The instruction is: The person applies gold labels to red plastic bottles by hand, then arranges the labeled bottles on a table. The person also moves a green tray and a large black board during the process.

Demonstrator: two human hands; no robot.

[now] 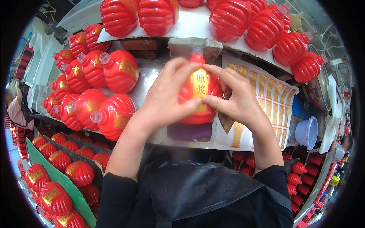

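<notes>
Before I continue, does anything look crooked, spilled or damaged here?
Nothing stands out: the gold label between the left hand and right hand looks straight on the red bottle; I see no spill or damage.

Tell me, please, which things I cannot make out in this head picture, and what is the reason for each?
All in the head view:
Red bottle: its sides are partly covered by the left hand and right hand.
Pointed brown piece: its upper part is hidden by the right hand.
Top row of red bottles: cut off by the upper edge.
Person at far left: too small and blurred to tell what they do.
</notes>
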